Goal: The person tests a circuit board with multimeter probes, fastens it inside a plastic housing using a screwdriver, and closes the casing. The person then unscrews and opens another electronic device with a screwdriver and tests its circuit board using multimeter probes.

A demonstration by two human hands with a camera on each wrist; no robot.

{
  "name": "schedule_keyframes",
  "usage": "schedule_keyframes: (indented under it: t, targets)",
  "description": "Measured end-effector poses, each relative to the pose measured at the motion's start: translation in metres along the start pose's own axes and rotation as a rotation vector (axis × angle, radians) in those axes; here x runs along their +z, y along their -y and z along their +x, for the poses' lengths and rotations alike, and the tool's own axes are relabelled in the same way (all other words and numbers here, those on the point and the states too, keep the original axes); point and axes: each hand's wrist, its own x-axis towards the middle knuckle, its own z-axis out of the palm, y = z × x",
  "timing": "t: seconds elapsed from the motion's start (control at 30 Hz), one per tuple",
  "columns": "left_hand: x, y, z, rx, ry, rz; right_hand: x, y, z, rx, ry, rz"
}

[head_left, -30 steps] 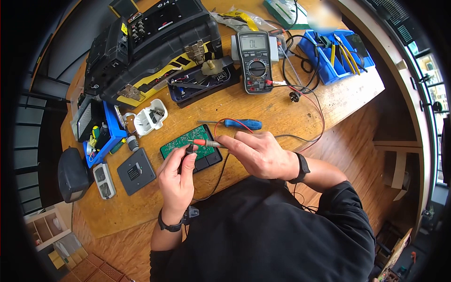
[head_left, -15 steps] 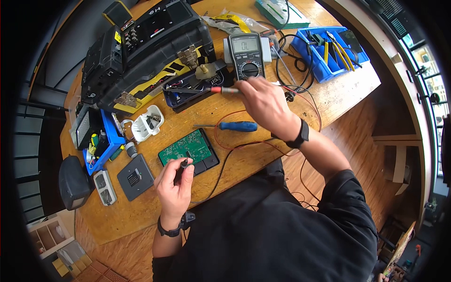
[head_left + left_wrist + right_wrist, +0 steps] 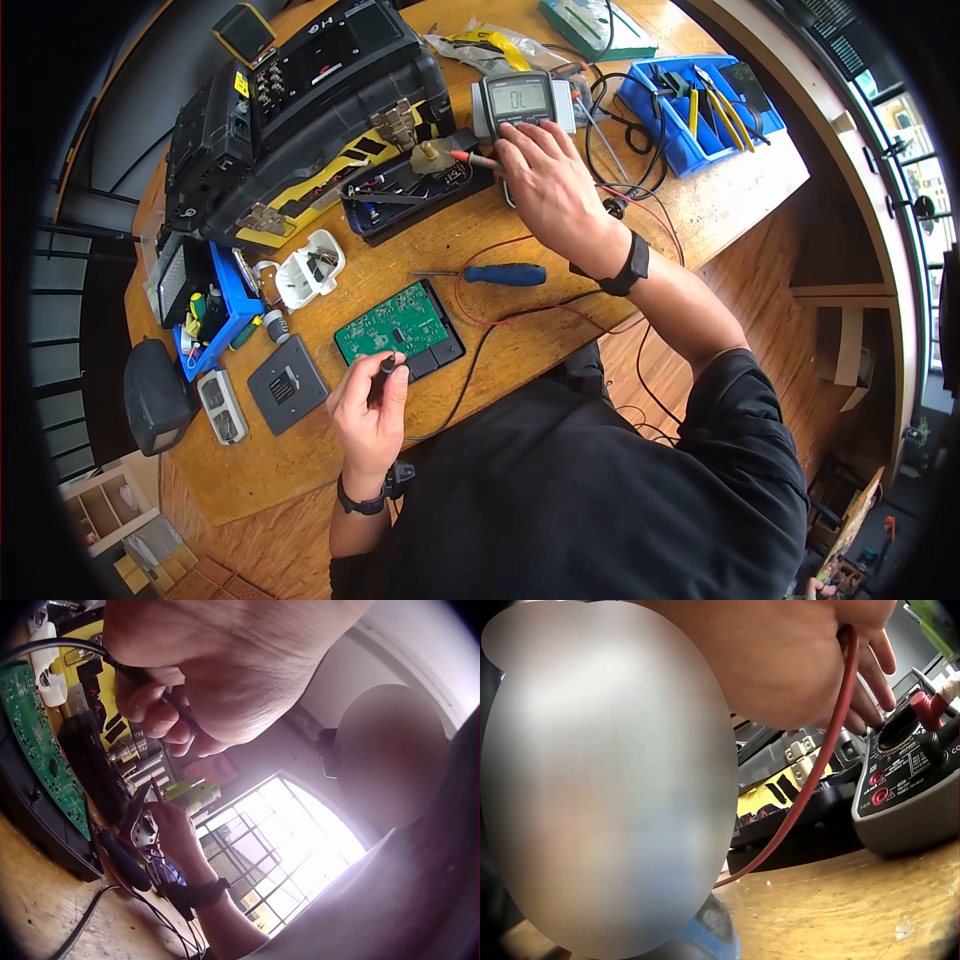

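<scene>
My left hand (image 3: 366, 420) pinches a black test probe (image 3: 388, 366) upright, just in front of the green circuit board (image 3: 395, 322) in its black case. Over the multimeter (image 3: 520, 96), my right hand (image 3: 560, 195) holds a red test probe (image 3: 474, 159), its tip pointing left. That hand covers the meter's dial in the head view. From the right wrist, its fingers reach to the dial (image 3: 900, 729), and the red lead (image 3: 821, 769) hangs from the palm. The display reads OL.
A blue screwdriver (image 3: 508, 274) lies right of the board. Behind are a large black and yellow case (image 3: 345, 165) and a dark parts tray (image 3: 400, 215). A blue bin (image 3: 685, 120) with pliers stands right, another blue bin (image 3: 232, 320) left. Test leads loop across the table.
My right hand has moved with the red probe from beside the left hand, up and away to the multimeter's dial. My left hand stays by the board with the black probe.
</scene>
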Motion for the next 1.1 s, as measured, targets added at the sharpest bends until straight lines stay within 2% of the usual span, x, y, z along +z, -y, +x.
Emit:
schedule_keyframes:
  t: [0.1, 0.17, 0.23, 0.3, 0.33, 0.37, 0.47, 0.53, 0.63, 1.1]
  targets:
    - [-0.002, -0.006, 0.001, -0.032, 0.019, 0.024, -0.014, 0.009, -0.003, -0.004, -0.040, 0.033]
    - [-0.005, -0.007, 0.003, -0.039, 0.034, -0.003, -0.037, 0.028, -0.008, 0.076, 0.079, 0.199]
    - [-0.006, -0.008, 0.002, -0.050, 0.060, -0.028, -0.048, 0.049, -0.018, 0.146, 0.205, 0.520]
    - [-0.004, -0.008, 0.006, -0.034, 0.076, -0.030, -0.049, 0.068, -0.030, 0.069, 0.123, 0.586]
    - [-0.002, -0.010, 0.009, -0.033, 0.078, -0.030, -0.053, 0.074, -0.034, 0.060, 0.204, 0.628]
    - [0.000, -0.013, 0.012, -0.014, 0.082, -0.015, -0.055, 0.080, -0.035, 0.029, 0.179, 0.653]
    - [0.005, -0.024, 0.019, -0.020, 0.092, 0.004, -0.062, 0.094, -0.037, 0.005, 0.144, 0.651]
    - [0.006, -0.025, 0.022, -0.022, 0.120, 0.017, -0.062, 0.098, -0.038, 0.038, 0.051, 0.691]
    - [0.007, -0.023, 0.024, -0.038, 0.127, 0.048, -0.068, 0.102, -0.038, -0.018, 0.059, 0.720]
    - [0.012, -0.016, 0.021, -0.030, 0.010, 0.044, -0.067, 0.106, -0.047, 0.005, 0.042, 0.818]
